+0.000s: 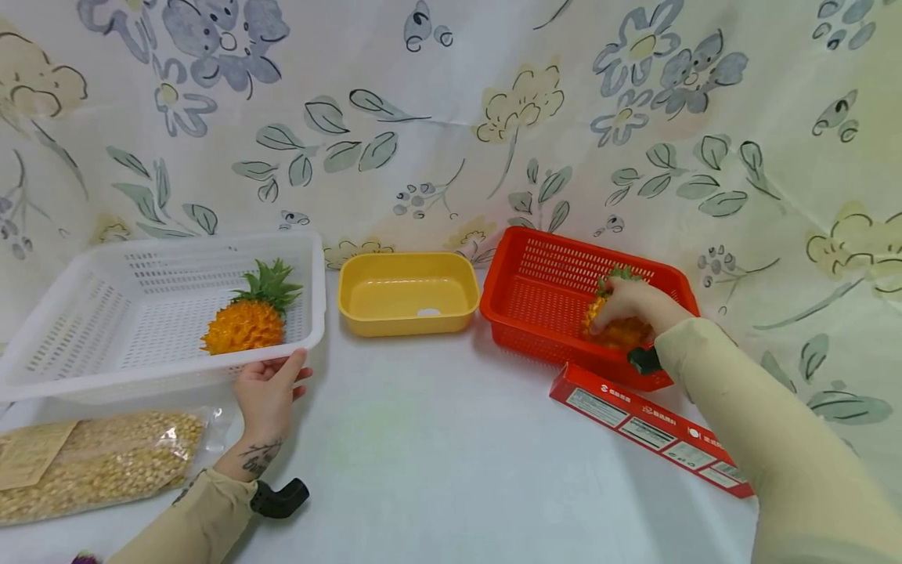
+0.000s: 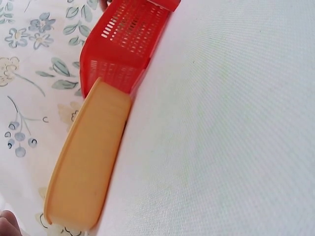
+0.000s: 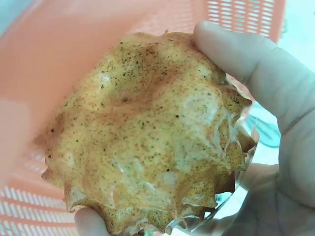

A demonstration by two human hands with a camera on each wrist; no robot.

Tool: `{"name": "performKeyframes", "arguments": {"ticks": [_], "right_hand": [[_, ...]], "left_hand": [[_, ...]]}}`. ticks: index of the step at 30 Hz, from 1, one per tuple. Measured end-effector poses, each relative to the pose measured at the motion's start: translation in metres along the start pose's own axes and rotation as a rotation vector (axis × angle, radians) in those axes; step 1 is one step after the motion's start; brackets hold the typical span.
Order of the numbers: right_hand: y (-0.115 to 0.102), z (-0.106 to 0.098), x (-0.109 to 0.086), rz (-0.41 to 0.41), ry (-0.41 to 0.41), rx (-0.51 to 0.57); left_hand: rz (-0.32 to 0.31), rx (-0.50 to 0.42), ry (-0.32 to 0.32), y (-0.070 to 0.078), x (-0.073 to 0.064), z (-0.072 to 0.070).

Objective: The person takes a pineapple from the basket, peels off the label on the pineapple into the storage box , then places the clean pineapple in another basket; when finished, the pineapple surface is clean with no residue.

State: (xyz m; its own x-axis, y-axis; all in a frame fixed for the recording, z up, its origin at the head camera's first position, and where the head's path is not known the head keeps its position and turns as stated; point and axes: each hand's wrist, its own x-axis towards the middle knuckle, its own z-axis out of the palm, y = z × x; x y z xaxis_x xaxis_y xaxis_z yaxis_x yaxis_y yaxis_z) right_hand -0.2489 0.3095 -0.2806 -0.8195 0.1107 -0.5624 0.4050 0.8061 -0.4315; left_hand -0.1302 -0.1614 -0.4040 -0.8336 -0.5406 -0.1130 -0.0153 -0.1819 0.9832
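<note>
In the head view my right hand [image 1: 637, 305] grips an orange pineapple [image 1: 620, 333] with green leaves, inside the red basket [image 1: 521, 325]. Up close in the right wrist view, thumb and fingers spread around the spiky, speckled pineapple [image 3: 142, 132]. At the left, my left hand [image 1: 268, 395] holds the front rim of the white basket [image 1: 176, 368] near its right corner, thumb at the rim. A second pineapple [image 1: 247, 325] lies in that basket, leaves toward the back. Only a fingertip of the left hand shows in the left wrist view.
A yellow tub [image 1: 409, 323] stands between the two baskets. In front of the red basket lies a long red box [image 1: 648, 427]. A clear bag of pale kernels [image 1: 120, 462] lies at the front left. Flowered cloth [image 1: 437, 117] hangs behind everything.
</note>
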Motion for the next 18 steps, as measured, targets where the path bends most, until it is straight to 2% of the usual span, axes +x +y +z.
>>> {"name": "performKeyframes", "arguments": {"ticks": [8, 14, 18], "right_hand": [[-0.024, -0.008, -0.006, -0.056, 0.036, -0.09], [-0.047, -0.008, -0.018, -0.151, 0.066, -0.124], [-0.063, -0.002, -0.031, -0.226, 0.079, -0.16]], "left_hand": [[-0.003, -0.006, -0.009, 0.001, 0.0, 0.0], [-0.002, -0.002, -0.003, 0.0, 0.001, 0.0], [-0.005, -0.004, 0.0, 0.001, 0.0, 0.0]]}}
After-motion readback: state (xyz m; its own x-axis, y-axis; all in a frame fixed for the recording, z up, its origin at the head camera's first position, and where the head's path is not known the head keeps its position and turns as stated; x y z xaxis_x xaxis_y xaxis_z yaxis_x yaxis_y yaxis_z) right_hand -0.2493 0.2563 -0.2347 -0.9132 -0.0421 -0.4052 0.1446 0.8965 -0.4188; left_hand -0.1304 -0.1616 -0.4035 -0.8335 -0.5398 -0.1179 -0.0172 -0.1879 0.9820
